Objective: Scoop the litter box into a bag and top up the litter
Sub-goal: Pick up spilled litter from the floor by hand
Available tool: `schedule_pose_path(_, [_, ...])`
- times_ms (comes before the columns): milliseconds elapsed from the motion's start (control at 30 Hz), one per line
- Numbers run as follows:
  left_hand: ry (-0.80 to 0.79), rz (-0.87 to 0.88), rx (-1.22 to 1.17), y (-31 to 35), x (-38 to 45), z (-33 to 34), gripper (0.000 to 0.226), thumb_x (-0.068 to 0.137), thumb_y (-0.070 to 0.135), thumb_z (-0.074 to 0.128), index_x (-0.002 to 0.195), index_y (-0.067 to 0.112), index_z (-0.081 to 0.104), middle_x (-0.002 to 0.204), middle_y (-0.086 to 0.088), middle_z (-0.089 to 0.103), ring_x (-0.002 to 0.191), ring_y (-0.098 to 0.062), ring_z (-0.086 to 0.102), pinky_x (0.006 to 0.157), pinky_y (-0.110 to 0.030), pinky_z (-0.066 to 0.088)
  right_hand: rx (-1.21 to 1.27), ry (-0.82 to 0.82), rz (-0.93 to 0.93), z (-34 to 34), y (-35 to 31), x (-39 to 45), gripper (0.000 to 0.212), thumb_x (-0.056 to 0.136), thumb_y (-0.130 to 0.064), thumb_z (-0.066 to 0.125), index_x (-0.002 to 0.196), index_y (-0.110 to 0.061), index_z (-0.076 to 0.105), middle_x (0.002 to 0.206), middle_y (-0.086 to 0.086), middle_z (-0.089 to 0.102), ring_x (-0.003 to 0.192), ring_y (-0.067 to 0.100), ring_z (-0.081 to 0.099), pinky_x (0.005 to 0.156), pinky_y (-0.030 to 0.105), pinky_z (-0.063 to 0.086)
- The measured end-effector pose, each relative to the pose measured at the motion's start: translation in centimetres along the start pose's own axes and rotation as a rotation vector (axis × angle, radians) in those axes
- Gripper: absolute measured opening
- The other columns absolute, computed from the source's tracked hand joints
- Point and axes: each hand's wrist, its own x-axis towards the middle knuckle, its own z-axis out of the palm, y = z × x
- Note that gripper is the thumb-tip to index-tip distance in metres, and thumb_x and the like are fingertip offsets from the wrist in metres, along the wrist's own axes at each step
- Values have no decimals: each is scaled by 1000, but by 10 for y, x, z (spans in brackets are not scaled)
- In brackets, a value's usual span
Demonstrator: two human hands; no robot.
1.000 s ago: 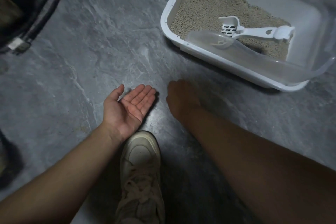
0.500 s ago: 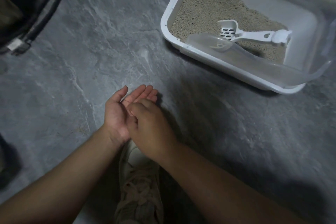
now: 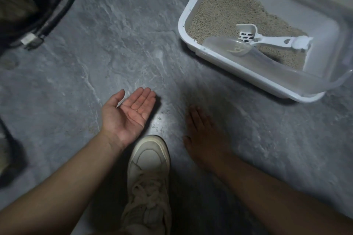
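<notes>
Down on the grey floor [image 3: 80, 74]: left hand [image 3: 129, 114] cupped palm-up, likely a catch for stray grains; right hand [image 3: 206, 137] spread flat, likely sweeping. Litter box [image 3: 184, 25] well apart, upper right, white scoop [image 3: 267, 39] lying untouched on litter [image 3: 225, 11].

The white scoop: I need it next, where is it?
In the head view, upper right: the white scoop lies on the litter inside the litter box, beside a clear scoop.
</notes>
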Motion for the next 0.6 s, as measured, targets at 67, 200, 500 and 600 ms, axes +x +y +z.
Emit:
schedule_pose_path(67, [-4, 1, 7, -1, -2, -1, 47, 101, 34, 49, 124, -4, 65, 123, -22, 72, 111, -35, 73, 93, -45, 60, 26, -15, 19, 2, -2, 1, 77, 102, -45, 34, 159, -8, -1, 168, 10, -10, 154, 24, -13, 122, 34, -11])
schedule_pose_path(200, [-10, 2, 17, 0, -5, -5, 48, 101, 35, 50, 125, -4, 65, 124, -22, 72, 112, -36, 72, 95, -46, 59, 46, -12, 47, 2, -4, 17, 77, 98, -51, 18, 159, -6, 4, 168, 14, -4, 154, 25, -9, 125, 39, -4])
schedule_pose_path(500, [12, 20, -16, 7, -19, -27, 48, 100, 35, 50, 124, -4, 65, 124, -22, 71, 111, -36, 72, 95, -47, 59, -15, 145, -38, -18, -4, 66, 57, 99, -28, 47, 145, 3, 43, 157, 27, 32, 146, 41, 30, 119, 50, 27])
schedule_pose_path(600, [21, 23, -31, 11, -24, -37, 48, 98, 34, 53, 126, -4, 64, 125, -23, 71, 112, -37, 72, 95, -47, 59, -69, 295, -104, -18, -4, 62, 33, 87, -7, 58, 117, 6, 64, 127, 29, 59, 116, 47, 56, 97, 50, 48])
